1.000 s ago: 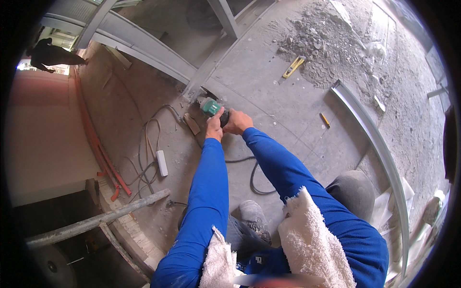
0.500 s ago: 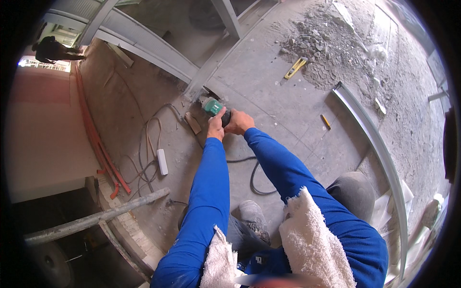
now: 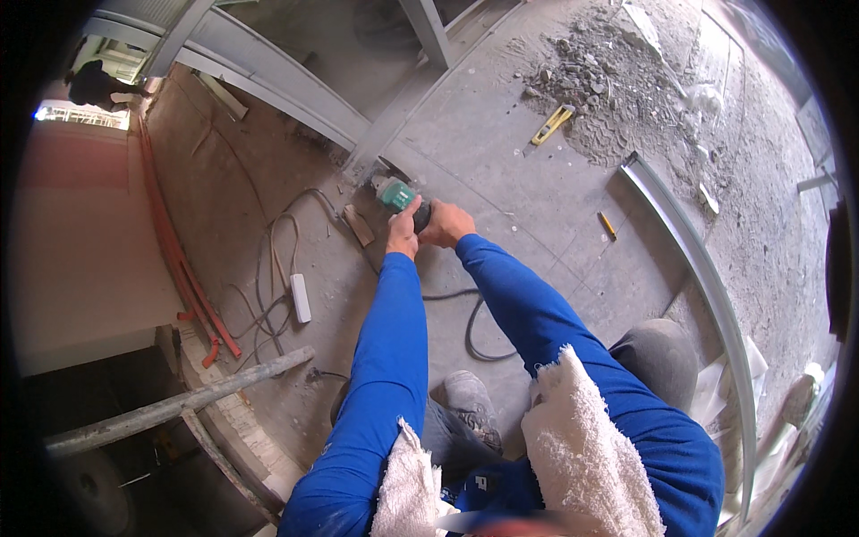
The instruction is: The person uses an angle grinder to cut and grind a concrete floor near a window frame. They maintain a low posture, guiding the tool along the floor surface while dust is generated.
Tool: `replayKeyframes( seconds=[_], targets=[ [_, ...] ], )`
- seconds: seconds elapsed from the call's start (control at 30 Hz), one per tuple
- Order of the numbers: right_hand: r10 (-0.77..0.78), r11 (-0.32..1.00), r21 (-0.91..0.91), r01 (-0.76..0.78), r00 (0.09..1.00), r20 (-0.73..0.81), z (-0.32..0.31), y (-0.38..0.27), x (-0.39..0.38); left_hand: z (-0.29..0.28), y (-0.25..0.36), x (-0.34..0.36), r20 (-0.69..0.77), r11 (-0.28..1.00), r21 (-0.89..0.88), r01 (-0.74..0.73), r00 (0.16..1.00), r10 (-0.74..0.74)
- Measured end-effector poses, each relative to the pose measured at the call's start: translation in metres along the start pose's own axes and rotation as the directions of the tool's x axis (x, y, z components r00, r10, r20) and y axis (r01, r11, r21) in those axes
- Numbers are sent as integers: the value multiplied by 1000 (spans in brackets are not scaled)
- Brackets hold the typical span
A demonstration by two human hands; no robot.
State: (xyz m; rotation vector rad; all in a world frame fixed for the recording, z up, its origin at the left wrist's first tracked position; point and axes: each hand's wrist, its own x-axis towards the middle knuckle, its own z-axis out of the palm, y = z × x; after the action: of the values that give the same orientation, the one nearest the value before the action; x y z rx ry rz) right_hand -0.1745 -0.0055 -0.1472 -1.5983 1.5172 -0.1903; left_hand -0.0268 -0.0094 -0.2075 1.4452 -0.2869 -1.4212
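Both of my hands grip a green and black angle grinder [image 3: 397, 194], arms stretched out ahead of me. My left hand [image 3: 404, 231] wraps the near side of its body. From the right, my right hand [image 3: 448, 224] closes round the dark rear part. The grinder's disc [image 3: 391, 168] is partly visible at the far end, beside the foot of a grey metal frame [image 3: 362, 159]. Whether the disc touches the metal, I cannot tell. A small wooden block [image 3: 359, 225] lies on the floor just left of my hands.
A yellow utility knife [image 3: 552, 125] and a yellow pencil [image 3: 608, 226] lie right of the grinder, near rubble [image 3: 591, 72] and a long metal channel [image 3: 707, 295]. Cables surround a white power strip [image 3: 300, 298]. A pipe rail [image 3: 179, 404] borders a dark opening. Another person [image 3: 94, 87] stands far left.
The grinder has shifted or tilted slightly, and more of its disc shows at the frame's foot. My grip is the same. The far person's posture has changed a little.
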Motion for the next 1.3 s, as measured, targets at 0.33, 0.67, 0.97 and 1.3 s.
replayKeyframes(
  seconds=[0.33,0.67,0.97,1.3],
  targets=[
    [27,1000,-8,-27,999,21,-1,-1,1,-3,-2,4,-22,999,3,39,999,-38],
    [-7,1000,8,7,1000,12,-2,2,1,-5,-8,12,-14,999,-14,35,999,-35],
    [-5,1000,22,5,1000,2,0,4,-1,-9,-11,15,4,1000,-3,30,1000,-30],
    [7,999,32,-7,1000,4,3,7,2,-5,-8,6,-35,998,6,63,997,-62]
  ],
)
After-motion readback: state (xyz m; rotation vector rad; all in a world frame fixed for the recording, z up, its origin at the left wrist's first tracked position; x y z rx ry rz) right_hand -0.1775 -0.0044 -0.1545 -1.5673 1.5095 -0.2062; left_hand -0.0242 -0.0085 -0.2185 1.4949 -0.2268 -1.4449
